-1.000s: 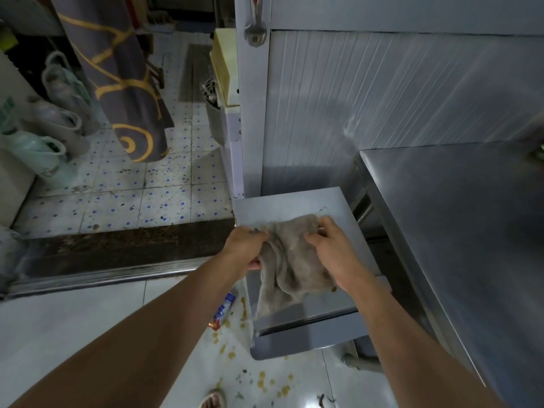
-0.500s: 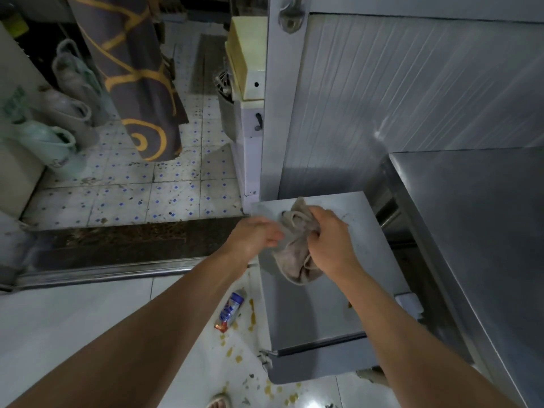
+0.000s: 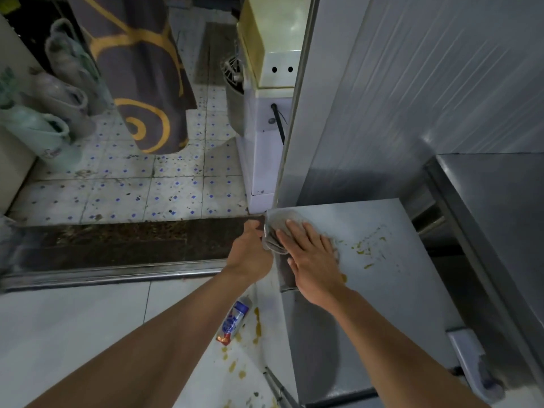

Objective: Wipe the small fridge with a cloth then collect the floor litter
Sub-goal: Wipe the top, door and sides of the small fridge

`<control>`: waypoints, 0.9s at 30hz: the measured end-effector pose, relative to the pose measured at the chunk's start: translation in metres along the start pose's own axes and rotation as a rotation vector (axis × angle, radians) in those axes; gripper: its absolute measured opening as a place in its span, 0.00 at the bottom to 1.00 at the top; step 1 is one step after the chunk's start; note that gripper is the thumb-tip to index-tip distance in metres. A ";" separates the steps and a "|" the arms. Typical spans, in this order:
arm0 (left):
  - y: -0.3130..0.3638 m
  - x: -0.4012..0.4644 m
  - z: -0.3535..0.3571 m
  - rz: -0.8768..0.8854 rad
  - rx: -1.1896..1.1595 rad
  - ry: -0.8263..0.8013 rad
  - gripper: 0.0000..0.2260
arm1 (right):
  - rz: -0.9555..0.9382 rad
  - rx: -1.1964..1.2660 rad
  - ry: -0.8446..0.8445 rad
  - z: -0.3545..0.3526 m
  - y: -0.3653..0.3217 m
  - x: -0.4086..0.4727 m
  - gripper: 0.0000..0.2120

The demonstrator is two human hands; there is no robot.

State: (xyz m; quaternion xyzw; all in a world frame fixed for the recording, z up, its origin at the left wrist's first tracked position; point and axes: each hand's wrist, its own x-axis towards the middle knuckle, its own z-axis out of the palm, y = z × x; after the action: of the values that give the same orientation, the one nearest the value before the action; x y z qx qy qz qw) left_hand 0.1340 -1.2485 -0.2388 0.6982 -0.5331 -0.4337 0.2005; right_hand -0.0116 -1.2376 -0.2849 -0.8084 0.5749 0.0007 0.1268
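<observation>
Since earlier: crumpled grey cloth (image 3: pixel 278 228) spread flat at small grey metal fridge's (image 3: pixel 368 278) 10 o'clock corner | right hand (image 3: pixel 312 260) pressed it, fingers straight | left hand (image 3: pixel 250 254) gripped cloth's overhanging edge | crushed blue-white can (image 3: pixel 234 322) at fridge's 8 o'clock.

The right hand (image 3: pixel 313 260) covers most of the cloth (image 3: pixel 278 231). The left hand's (image 3: pixel 250 254) fingers seem tucked behind the fridge's (image 3: pixel 382 290) left edge. The wrapper's (image 3: pixel 234 322) print is unreadable.

cloth (image 3: pixel 276 231): grey, bunched, far-left fridge corner | small fridge (image 3: pixel 368 278): yellow-stained top | litter wrapper (image 3: pixel 232 322): on floor
</observation>
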 end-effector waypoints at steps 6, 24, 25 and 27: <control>-0.005 0.020 0.012 -0.036 0.022 0.048 0.21 | -0.048 0.003 0.053 -0.005 -0.001 0.056 0.26; 0.008 0.020 0.049 -0.121 0.129 0.062 0.32 | 0.242 -0.160 0.107 -0.013 0.105 0.016 0.30; 0.010 0.019 0.051 -0.121 0.171 0.072 0.32 | 0.278 -0.179 0.096 -0.018 0.124 0.011 0.30; 0.012 0.019 0.055 -0.126 0.212 0.093 0.31 | 0.359 -0.183 0.056 -0.028 0.156 0.004 0.30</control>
State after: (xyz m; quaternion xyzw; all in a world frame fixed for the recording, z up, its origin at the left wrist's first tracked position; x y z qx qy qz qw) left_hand 0.0835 -1.2602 -0.2673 0.7670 -0.5211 -0.3537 0.1224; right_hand -0.1591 -1.2950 -0.2901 -0.7009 0.7105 0.0532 0.0344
